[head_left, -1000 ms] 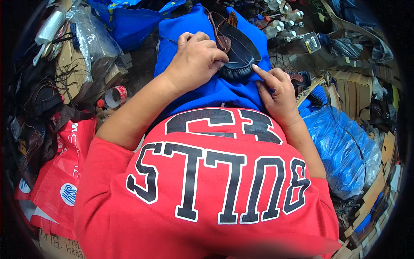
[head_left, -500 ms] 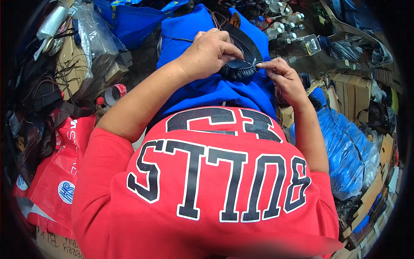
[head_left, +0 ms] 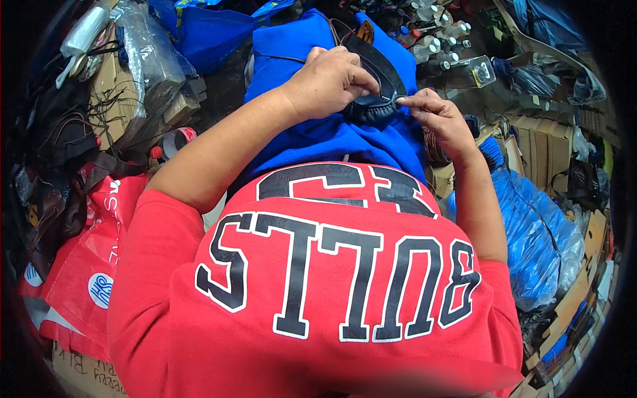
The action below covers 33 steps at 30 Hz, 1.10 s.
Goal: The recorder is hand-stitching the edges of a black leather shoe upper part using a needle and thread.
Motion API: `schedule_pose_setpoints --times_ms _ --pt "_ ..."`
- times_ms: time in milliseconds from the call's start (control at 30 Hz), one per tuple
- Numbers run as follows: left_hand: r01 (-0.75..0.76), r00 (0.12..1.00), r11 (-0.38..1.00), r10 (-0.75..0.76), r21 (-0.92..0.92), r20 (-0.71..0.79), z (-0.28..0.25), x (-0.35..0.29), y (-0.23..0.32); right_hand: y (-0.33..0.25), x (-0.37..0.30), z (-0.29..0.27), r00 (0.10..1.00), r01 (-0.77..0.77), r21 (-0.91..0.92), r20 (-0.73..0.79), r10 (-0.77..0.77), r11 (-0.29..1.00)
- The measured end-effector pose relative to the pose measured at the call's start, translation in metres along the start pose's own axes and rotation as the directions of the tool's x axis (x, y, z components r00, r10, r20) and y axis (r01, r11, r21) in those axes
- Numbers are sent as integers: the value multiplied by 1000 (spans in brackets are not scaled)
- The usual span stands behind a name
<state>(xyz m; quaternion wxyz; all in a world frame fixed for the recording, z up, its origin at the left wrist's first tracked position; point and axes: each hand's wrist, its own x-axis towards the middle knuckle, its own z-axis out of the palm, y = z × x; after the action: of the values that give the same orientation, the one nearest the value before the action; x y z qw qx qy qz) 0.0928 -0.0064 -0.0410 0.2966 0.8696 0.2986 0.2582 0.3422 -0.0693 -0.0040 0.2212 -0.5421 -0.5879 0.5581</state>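
Note:
A black shoe [head_left: 375,65] with a gathered, pleated toe rests on the blue cloth [head_left: 282,83] over my lap. Above its toe is my left hand [head_left: 332,81], closed in a pinch on a thin needle-like thing that barely shows against the black. My right hand [head_left: 438,114] pinches with thumb and forefinger at the right edge of the toe. Whatever lies between those fingertips is too small to make out. A thin dark cord [head_left: 280,58] crosses the blue cloth beside my left hand. Inside the shoe's far end a brown piece [head_left: 365,31] shows.
Several small bottles [head_left: 431,46] and a clear jar [head_left: 472,71] stand at the far right. Blue plastic [head_left: 531,225] and cardboard [head_left: 541,142] lie at my right. To my left are a red bag [head_left: 89,265], a plastic bottle [head_left: 174,142] and clear plastic wrapping [head_left: 149,50].
My left hand has moved slightly right and down over the toe, covering more of the thin needle-like thing. My right hand stays at the toe's edge, and the pleats look smoother.

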Motion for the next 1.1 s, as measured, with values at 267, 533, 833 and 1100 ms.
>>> schedule_pose_setpoints --times_ms 267,533,833,1100 --pt "-33 999 999 33 -22 -7 1 4 -4 1 3 -4 1000 4 -25 7 -4 1000" --pt "-31 999 999 30 -22 -17 2 2 -3 6 4 -7 999 34 -10 40 -34 999" --pt "-37 999 998 37 -41 5 2 3 -2 9 4 -6 999 30 30 43 -31 999" --pt "-19 999 996 23 -89 35 5 5 -1 12 4 -8 997 51 39 54 -54 998"
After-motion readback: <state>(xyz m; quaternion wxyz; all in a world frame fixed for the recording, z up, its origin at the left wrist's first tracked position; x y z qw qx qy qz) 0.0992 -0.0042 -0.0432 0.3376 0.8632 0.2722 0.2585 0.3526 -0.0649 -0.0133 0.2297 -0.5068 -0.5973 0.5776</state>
